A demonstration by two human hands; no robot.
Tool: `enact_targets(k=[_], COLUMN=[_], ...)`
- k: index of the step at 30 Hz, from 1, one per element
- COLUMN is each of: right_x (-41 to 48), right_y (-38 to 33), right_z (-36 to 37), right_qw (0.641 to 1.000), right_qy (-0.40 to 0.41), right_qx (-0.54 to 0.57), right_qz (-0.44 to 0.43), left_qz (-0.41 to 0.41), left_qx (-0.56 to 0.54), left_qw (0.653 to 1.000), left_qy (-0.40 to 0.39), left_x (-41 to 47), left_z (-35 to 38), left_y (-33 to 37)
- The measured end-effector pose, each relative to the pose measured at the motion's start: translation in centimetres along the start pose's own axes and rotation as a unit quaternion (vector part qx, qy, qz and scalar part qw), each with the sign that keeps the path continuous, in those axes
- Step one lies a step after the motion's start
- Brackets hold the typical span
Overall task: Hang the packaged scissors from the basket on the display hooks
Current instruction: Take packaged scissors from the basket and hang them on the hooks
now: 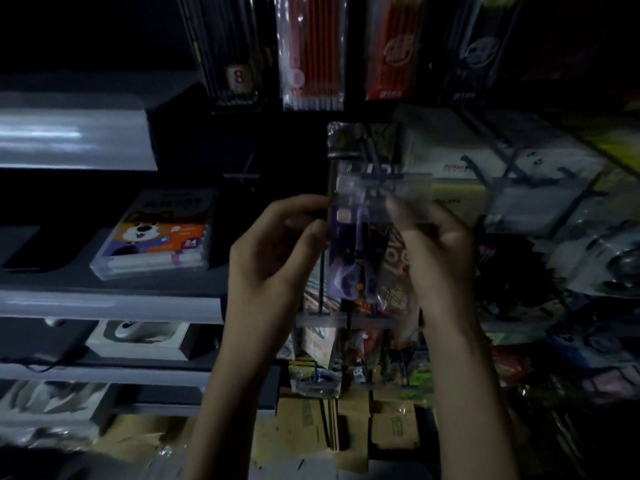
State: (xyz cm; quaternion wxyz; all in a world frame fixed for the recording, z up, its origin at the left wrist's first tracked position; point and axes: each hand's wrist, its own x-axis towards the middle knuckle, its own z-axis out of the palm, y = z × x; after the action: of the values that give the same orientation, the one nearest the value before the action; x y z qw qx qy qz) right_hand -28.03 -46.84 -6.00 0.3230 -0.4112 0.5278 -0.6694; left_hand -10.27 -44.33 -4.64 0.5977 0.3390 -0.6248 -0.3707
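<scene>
A clear plastic pack of purple-handled scissors (353, 244) is held upright between both hands in the middle of the dim frame. My left hand (273, 251) pinches its left edge with thumb and fingers. My right hand (436, 247) grips the right side, thumb lying across the front near the top. The pack's top edge sits at a black wire display hook (377, 168) with a clear label holder (384, 187). Whether the hook passes through the pack's hole is too blurred to tell. No basket is in view.
Pencil packs (311, 53) hang above. Grey shelves at the left hold a marker box (156, 237) and a white boxed item (138, 337). More hooks with hanging goods (554, 209) crowd the right. Cardboard boxes (346, 424) lie below.
</scene>
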Motion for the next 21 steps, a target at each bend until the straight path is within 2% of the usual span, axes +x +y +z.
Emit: enact_targets(k=[5,10,21], right_x=[-0.2,-0.3,-0.6], right_y=[-0.3,-0.3,0.8], right_z=[-0.1,0.0,-3.0], right_qw=[1.000,0.999,0.984], right_qy=[-0.019,-0.022,-0.111], right_qx=[0.012,0.026,-0.099], right_qz=[0.012,0.021,0.095], left_qz=[-0.046,-0.104,-0.128], left_qx=[0.015,-0.010,0.013], left_qw=[0.997,0.992,0.988], left_qy=[0.067,0.068,0.086], left_x=[-0.2,-0.6,-0.7], left_z=[1.0,1.8,2.3], left_y=[-3.0,-5.1,-7.1])
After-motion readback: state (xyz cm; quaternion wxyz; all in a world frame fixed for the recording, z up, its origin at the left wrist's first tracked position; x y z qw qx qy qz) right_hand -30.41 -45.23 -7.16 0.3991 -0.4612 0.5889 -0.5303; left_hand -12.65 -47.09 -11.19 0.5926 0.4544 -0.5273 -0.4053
